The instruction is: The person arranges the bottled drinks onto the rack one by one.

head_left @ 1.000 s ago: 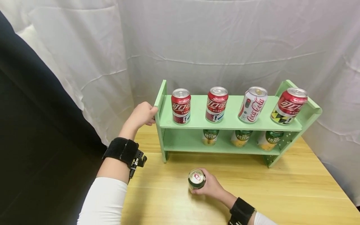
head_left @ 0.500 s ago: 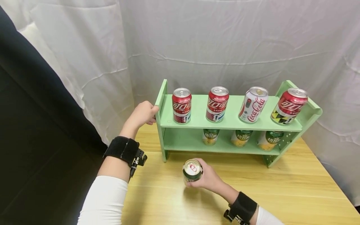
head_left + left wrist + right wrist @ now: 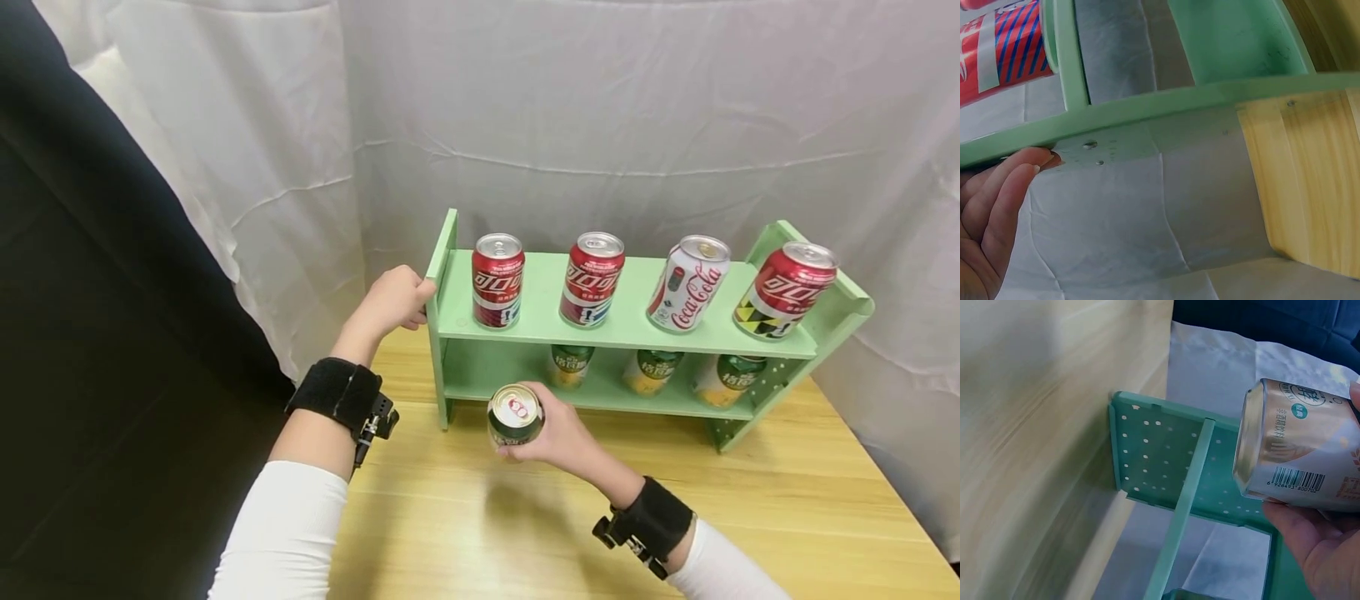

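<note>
My right hand [image 3: 558, 433] grips a green-and-gold drink can [image 3: 516, 417] upright, lifted off the table in front of the shelf's lower tier. In the right wrist view the lower part of this can [image 3: 1300, 447] shows a barcode, with fingers curled round it. My left hand [image 3: 393, 300] holds the front edge of the left side panel of a green two-tier shelf [image 3: 540, 333]. The left wrist view shows its fingertips [image 3: 1025, 164] against that panel. On the lower tier stand three green-and-gold cans [image 3: 572, 367], their tops hidden by the upper board.
Two red cola cans [image 3: 498, 287], a white Coca-Cola can [image 3: 688, 285] and a red-and-yellow can [image 3: 785, 292] stand on the upper tier. The shelf rests on a wooden table [image 3: 450, 517]. A pale curtain [image 3: 600, 108] hangs behind, with dark cloth [image 3: 112, 375] at the left.
My right hand has raised the can from the table and carried it forward towards the lower tier's left part. My left hand stays at the side panel. The head view has shifted slightly.
</note>
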`<control>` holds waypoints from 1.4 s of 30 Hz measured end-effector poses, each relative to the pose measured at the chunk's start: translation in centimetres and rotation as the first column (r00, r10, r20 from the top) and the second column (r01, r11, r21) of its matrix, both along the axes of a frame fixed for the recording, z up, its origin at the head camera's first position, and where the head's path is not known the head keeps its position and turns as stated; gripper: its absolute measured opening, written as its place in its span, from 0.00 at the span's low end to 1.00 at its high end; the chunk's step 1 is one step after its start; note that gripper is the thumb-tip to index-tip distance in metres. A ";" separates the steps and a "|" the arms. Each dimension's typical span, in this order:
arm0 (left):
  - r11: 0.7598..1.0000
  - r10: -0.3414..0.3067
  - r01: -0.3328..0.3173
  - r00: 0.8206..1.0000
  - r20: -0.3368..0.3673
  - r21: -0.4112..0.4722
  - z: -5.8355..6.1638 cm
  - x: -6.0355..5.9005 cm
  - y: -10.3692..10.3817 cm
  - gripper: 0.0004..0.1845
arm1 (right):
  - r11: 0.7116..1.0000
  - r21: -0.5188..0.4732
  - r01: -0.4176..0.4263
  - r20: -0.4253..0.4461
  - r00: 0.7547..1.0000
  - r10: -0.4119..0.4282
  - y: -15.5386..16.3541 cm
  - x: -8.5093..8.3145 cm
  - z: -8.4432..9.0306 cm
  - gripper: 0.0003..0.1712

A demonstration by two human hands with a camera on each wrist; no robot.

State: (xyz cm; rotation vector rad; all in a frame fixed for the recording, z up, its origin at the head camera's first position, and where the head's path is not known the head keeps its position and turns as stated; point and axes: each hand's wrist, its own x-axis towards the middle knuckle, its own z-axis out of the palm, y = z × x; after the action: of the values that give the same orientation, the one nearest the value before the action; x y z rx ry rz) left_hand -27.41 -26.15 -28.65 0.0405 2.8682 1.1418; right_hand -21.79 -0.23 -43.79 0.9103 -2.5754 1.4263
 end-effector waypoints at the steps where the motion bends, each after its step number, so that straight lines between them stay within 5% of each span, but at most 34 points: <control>1: 1.000 0.001 -0.001 1.000 -0.001 0.000 0.0 0.0 0.0 0.17 | 1.000 0.003 0.005 0.004 1.000 -0.005 0.0 -0.1 0.1 0.47; 21: 1.000 0.009 -0.010 1.000 -0.007 -0.012 0.1 0.3 0.3 0.18 | 0.989 0.062 0.131 0.058 0.989 -0.135 -3.5 -6.1 0.0 0.47; 33: 0.999 0.007 -0.007 1.000 -0.010 -0.036 0.0 0.4 0.3 0.18 | 0.987 0.056 0.152 0.084 0.984 -0.156 -4.4 -7.6 -1.4 0.41; 42: 0.999 0.032 -0.032 0.999 -0.027 -0.024 -0.1 0.3 0.4 0.18 | 0.998 -0.026 0.062 0.188 0.981 -0.056 -5.1 -9.6 -1.4 0.42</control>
State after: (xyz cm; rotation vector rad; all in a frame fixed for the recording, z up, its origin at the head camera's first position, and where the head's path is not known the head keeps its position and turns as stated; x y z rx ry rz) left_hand -27.07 -25.74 -28.75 0.0087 2.9156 1.1196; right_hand -31.38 -5.37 -45.21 0.7214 -2.6765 1.6025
